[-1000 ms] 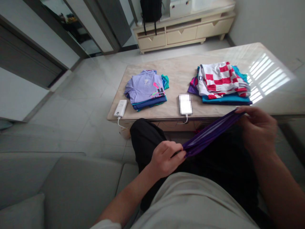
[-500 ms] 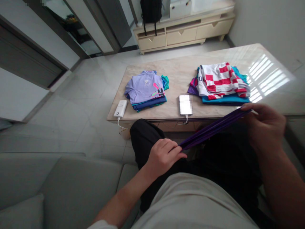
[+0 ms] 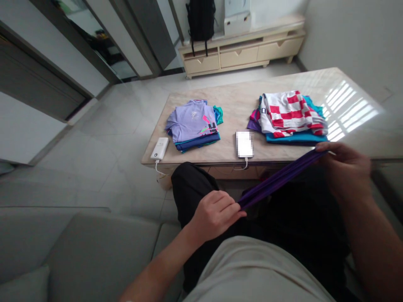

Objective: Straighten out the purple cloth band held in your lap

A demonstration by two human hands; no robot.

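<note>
A dark purple garment [image 3: 281, 178] is stretched in a narrow band above my lap; its exact kind cannot be made out. My left hand [image 3: 217, 214] is closed on its lower left end. Its upper right end is pinched in my right hand [image 3: 348, 170], by the front edge of the marble-topped table [image 3: 236, 94]. On that table, a lavender shirt [image 3: 192, 121] tops the left stack of folded clothes. The right stack has a red-and-white checked shirt [image 3: 289, 113] on top, with blue and purple clothes under it.
A white power bank [image 3: 159, 148] with a cable lies at the table's left front corner. A phone-like device [image 3: 244, 144], its screen blurred out, lies between the stacks. The grey sofa [image 3: 103, 247] is at my left. A black backpack [image 3: 201, 21] stands on the cabinet [image 3: 239, 56] beyond.
Both hands keep hold of the purple garment, which stays stretched between them. The room sits slightly lower in the picture, as my head has tilted up a little.
</note>
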